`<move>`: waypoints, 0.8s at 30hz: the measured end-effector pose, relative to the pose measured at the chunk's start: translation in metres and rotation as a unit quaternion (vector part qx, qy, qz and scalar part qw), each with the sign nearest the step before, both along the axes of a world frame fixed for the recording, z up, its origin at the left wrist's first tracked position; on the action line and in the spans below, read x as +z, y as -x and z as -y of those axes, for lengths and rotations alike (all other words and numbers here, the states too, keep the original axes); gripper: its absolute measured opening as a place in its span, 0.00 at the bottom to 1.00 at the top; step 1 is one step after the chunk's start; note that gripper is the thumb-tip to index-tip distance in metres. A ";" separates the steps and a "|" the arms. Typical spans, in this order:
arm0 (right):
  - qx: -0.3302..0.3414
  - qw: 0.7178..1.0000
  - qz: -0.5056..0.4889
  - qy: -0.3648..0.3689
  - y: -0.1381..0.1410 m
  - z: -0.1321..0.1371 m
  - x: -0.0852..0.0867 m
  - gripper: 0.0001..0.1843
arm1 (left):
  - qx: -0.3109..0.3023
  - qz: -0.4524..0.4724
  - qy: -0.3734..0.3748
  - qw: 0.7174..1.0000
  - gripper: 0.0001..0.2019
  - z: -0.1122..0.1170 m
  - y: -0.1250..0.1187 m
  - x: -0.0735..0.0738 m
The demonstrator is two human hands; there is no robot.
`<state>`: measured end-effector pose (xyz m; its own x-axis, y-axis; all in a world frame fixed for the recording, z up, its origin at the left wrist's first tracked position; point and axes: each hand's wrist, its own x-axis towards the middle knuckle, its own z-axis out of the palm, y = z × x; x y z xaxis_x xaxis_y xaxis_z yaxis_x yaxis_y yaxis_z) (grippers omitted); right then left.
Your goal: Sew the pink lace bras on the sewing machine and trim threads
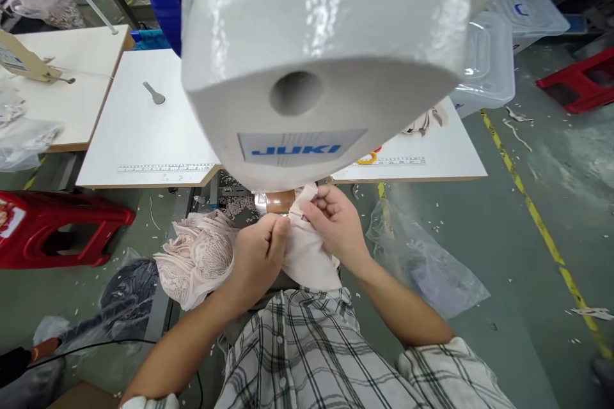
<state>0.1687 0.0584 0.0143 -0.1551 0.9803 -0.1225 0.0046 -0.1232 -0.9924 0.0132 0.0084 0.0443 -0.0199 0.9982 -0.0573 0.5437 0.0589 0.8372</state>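
Observation:
A large white JUKI sewing machine head [307, 57] fills the upper middle of the view. Just below it, my left hand [256, 255] is closed on a piece of pale pink fabric [309, 259], pinching its edge close to the machine's underside. My right hand [333, 220] is also closed, gripping the same fabric from the right at its top edge. A pile of pink lace fabric [196, 262] lies to the left of my left hand. The needle area is hidden by the machine head.
White worktables [144, 134] stand behind the machine, with a ruler strip along the near edge. Red plastic stools [57, 230] sit at left and far right. Clear plastic bins [489, 64] are at upper right. Plastic bags and scraps litter the floor; a yellow line [542, 223] runs along it.

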 end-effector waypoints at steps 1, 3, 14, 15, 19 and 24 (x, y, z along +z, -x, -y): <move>0.003 1.000 0.010 -0.013 0.001 -0.010 0.003 0.12 | 0.012 -0.041 -0.014 0.999 0.18 -0.001 0.003 -0.001; 0.022 0.998 0.045 -0.039 0.003 -0.029 0.006 0.10 | 0.009 -0.133 -0.049 0.990 0.15 -0.002 0.009 -0.005; 0.096 0.972 0.165 -0.139 0.009 -0.078 0.013 0.05 | -0.037 -0.334 -0.174 0.926 0.17 -0.019 0.025 -0.004; 0.097 0.971 0.167 -0.144 0.009 -0.079 0.013 0.04 | -0.036 -0.334 -0.185 0.923 0.17 -0.019 0.025 -0.004; 0.101 0.970 0.164 -0.146 0.011 -0.081 0.015 0.06 | -0.034 -0.335 -0.225 0.914 0.15 -0.021 0.026 -0.003; 0.091 0.971 0.173 -0.134 0.013 -0.082 0.012 0.06 | -0.037 -0.343 -0.232 0.909 0.14 -0.022 0.027 -0.004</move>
<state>0.1558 0.1402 0.0267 -0.3232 0.9445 0.0582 0.3414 0.1737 -0.9237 -0.0134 0.0301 0.0406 0.1760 0.9119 0.3707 0.9357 -0.2720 0.2249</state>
